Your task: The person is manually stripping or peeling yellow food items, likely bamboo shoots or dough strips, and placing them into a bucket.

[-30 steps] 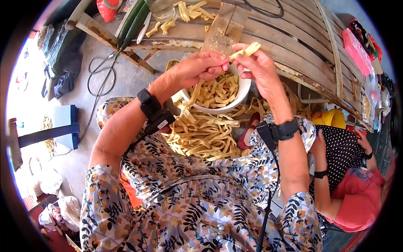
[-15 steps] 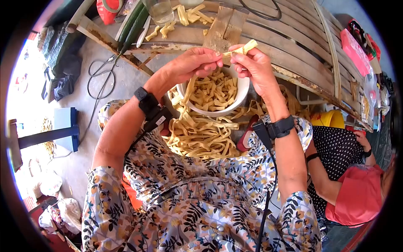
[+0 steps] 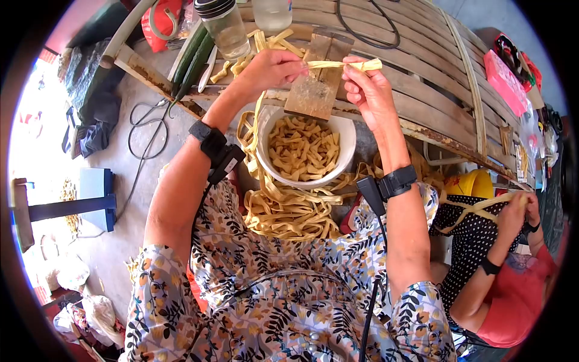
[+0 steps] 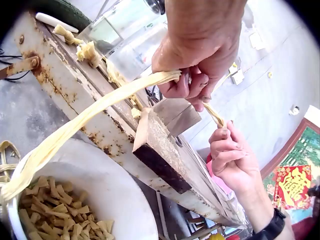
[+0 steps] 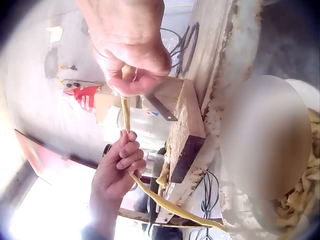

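Note:
A pale yellow flat strip (image 3: 327,64) is stretched between the two hands above the bench. My left hand (image 3: 271,67) pinches it, and a long tail of the strip (image 4: 85,112) droops from those fingers toward the white bucket (image 4: 117,185). At the other end my right hand (image 3: 371,93) pinches the strip between thumb and fingers, with a thicker folded end poking out beyond them. Short knotted pieces (image 3: 301,148) fill the lower part of the bucket. Below the hands, a wooden board (image 3: 315,81) lies over the bench edge, with a metal blade (image 5: 162,107) on it.
Loose long strips (image 3: 289,214) are heaped between the bucket and the lap. On the slatted bench (image 3: 422,78) stand a lidded jar (image 3: 226,33), cucumbers (image 3: 193,63) and a white-handled knife (image 3: 207,69). Another person (image 3: 506,289) at the right handles a similar strip (image 3: 473,209).
Both hands have moved up from over the bucket and apart, drawing the strip out between them. The head view has tilted, and the neighbouring person now holds up a strip.

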Available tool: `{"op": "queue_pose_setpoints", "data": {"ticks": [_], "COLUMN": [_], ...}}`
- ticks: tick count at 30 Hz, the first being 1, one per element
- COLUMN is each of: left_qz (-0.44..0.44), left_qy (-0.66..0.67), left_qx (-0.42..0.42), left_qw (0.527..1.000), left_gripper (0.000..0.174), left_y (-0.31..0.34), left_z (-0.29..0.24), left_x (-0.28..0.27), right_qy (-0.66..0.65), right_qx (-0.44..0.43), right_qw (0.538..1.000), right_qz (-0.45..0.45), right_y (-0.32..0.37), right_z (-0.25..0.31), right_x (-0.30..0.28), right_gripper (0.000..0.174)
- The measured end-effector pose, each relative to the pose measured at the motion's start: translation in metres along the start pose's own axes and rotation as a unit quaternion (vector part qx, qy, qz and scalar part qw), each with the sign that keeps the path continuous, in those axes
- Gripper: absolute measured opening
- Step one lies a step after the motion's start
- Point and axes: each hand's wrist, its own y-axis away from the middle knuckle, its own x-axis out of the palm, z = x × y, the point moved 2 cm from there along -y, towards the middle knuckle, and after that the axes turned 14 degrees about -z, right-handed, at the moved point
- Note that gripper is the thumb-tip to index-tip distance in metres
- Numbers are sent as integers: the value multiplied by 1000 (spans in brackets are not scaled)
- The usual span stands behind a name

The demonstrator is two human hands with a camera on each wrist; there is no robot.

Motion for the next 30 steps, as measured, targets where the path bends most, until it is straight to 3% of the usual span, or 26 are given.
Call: {"op": "queue_pose_setpoints", "data": {"ticks": [4, 10, 19, 30], "left_qz": [61, 36, -42, -94], "left_qy": [49, 88, -44, -42], "left_qx": [-48, -52, 55, 57], "left_qw": [996, 994, 997, 993], "left_gripper": [22, 22, 21, 16], "left_y": [1, 3, -21, -41], "left_z": [0, 5, 2, 12], "left_x": [-2, -3, -13, -10], "right_qy": [-31, -77, -69, -80], "right_qx": [2, 42, 6, -17], "right_qw": [999, 996, 996, 993], "right_qz": [16, -14, -58, -81], "right_y": [-2, 0, -16, -31], "right_z": [4, 6, -12, -17], "right_x": [0, -6, 6, 7], "right_gripper": [15, 14, 13, 13]}}
